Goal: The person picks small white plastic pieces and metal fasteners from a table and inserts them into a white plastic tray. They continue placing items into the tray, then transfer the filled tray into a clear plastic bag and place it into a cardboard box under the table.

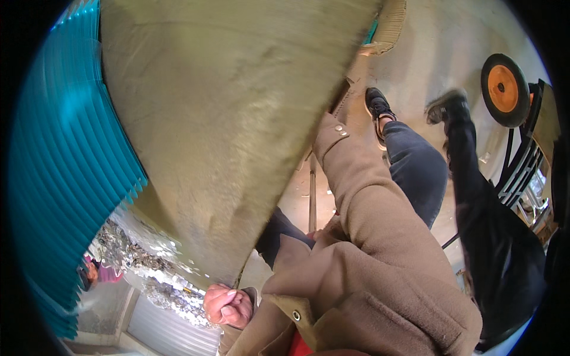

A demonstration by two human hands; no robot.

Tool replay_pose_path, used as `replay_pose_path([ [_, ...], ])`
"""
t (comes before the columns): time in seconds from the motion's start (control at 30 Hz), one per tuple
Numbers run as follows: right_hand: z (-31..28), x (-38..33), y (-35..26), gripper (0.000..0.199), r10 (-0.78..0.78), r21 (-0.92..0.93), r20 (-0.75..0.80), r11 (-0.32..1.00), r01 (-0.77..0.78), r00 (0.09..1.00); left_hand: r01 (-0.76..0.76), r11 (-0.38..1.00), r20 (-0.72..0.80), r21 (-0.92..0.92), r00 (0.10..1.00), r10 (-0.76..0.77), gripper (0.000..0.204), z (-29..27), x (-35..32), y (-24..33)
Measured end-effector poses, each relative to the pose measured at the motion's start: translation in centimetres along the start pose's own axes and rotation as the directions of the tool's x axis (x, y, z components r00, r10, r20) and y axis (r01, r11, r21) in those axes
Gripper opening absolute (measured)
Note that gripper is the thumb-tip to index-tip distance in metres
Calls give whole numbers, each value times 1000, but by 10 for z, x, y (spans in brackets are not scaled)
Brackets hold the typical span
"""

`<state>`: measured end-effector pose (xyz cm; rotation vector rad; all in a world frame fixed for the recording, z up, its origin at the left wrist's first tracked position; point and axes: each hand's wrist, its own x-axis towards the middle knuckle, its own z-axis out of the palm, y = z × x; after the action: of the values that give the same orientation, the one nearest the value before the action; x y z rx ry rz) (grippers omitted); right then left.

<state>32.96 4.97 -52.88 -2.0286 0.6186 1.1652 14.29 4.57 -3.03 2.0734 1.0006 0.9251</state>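
Observation:
My left hand (228, 305) is curled closed at the near corner of a broad tan-olive tabletop (225, 118). Whether anything is inside its fingers is hidden. My right arm, in a brown sleeve (380, 190), stretches forward along the table's right edge. The sleeve's cuff ends at that edge, and the hand beyond it is out of sight. A stack of teal, thin-edged sheets (71, 154) lies along the left side of the tabletop, apart from both hands.
Shiny silvery scraps (172, 299) lie beyond the table at lower left. Legs in dark trousers (418, 172) stand on the floor at right; another black-clothed leg (469, 178) is beside them. A cart wheel with an orange hub (503, 88) and a cardboard piece (389, 29) are farther off.

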Motion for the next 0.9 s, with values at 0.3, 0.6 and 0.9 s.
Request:
replay_pose_path([
  [0.3,-12,-104,-20,79,-87,49,-120,994,94,989,74,997,38,-8,997,-74,33,-1,2,6],
  [0.6,3,-94,-50,71,-454,-574,-3,730,370,891,-20,999,21,-50,1000,21,28,0,-1,-3],
  [0.9,40,-39,-2,75,84,-787,383,552,277,920,-24,1000,14,18,1000,24,29,-1,-1,-2],
])
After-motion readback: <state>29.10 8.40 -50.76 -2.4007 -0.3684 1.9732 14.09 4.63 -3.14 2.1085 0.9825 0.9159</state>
